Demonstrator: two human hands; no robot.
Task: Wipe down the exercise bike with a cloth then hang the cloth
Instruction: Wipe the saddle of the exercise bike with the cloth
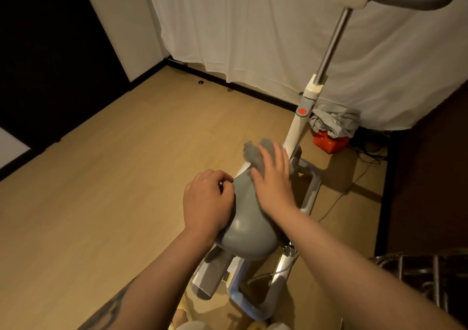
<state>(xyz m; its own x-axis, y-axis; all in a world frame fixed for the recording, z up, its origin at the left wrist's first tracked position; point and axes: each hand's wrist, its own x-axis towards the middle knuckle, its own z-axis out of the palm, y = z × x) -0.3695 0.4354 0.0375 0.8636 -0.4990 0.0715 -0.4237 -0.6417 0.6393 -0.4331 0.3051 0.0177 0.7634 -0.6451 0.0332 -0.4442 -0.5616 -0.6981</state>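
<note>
Right grip (272,175), fingers flat, hides most of the cloth (253,152); left grip (206,200) curls round the saddle (244,231) edge.

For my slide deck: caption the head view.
Right hand presses a grey cloth on the bike saddle; left hand steadies the saddle's side.

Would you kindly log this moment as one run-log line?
step: wiping saddle | right hand: flat, pressing grey cloth on saddle nose | left hand: fingers curled on saddle's left edge | cloth: not yet hung
</note>
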